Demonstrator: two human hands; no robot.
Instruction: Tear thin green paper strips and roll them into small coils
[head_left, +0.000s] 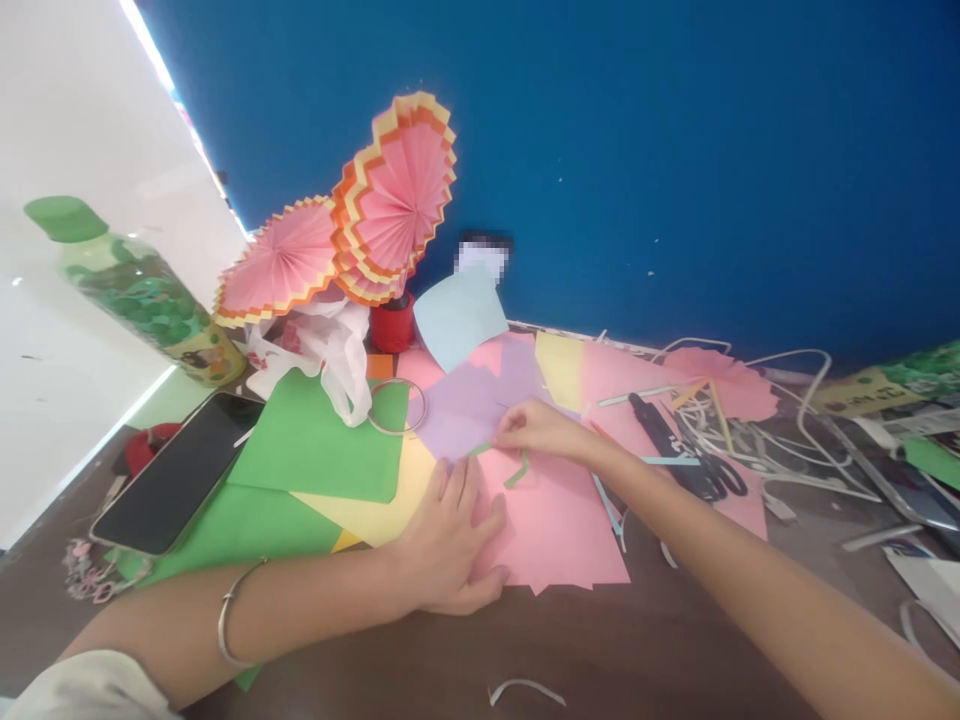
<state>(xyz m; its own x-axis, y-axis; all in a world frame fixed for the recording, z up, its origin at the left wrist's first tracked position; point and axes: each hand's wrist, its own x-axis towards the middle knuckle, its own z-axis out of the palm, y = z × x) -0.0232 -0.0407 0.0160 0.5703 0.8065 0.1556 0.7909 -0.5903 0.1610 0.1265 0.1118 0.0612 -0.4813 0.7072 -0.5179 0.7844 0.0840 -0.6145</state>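
My left hand [454, 540] lies flat on a pink paper sheet [562, 545], fingers spread; its fingertips reach the edge of a purple paper piece [457, 410]. Just beyond them, my right hand [544, 430] is closed in a pinch on a narrow green paper strip [517, 472], whose bent end hangs over the pink sheet. To the left of my left hand are green paper sheets [322, 440] and a yellow sheet [412, 480]. A metal ring [397, 407] rests across the green and purple paper.
A phone [180, 475] and a green-capped bottle [150, 290] stand at left. Pink pleated paper fans [405, 200] rise behind a white plastic bag [322, 345]. Black-handled scissors [712, 475], paper scraps and white cables [817, 400] clutter the right. A blue wall [675, 180] borders the back.
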